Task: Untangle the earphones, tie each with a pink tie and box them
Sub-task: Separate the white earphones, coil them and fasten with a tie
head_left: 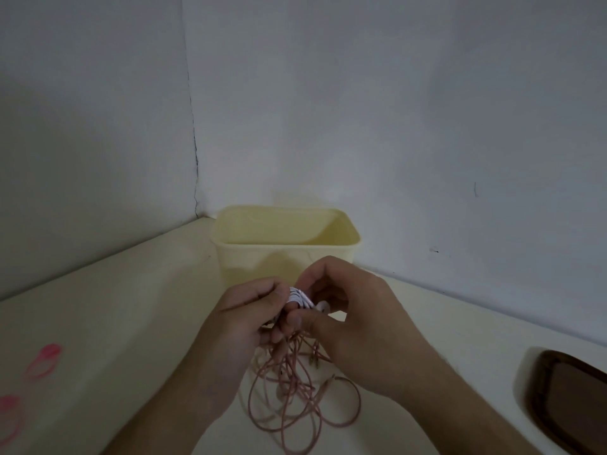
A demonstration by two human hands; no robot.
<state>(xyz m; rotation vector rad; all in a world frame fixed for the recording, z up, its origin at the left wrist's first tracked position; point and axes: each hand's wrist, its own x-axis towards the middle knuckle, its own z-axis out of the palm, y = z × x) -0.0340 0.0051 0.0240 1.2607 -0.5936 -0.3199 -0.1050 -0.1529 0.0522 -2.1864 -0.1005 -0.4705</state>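
I am looking down at both hands meeting just in front of the cream box (285, 257), which is standing open-topped against the wall corner at the back of the table (115, 307). My left hand (243, 320) is curling its fingers around a small white wound bundle of earphone cord (297, 297), and my right hand (354, 316) is pinching the same bundle from the other side, its thumb lying across the front, so both sets of fingers are closing on the cord rather than hanging loose. A round pale earbud (323, 307) is showing between the right thumb and forefinger. Below the hands a tangle of pinkish cords (295, 395) is hanging down and pooling in loose loops on the table, close to me. The bundle is sitting directly between the two hands, with the box straight beyond it, so I judge either hand could carry it forward over the rim. The pink ties (44, 361) are lying well apart at the far left edge, on the left hand's side, so I judge that hand is the nearer one for fetching a tie while the right keeps the bundle. A dark brown tray (571, 395) is lying at the right edge. I cannot tell whether the white bundle is free of the tangle beneath it.
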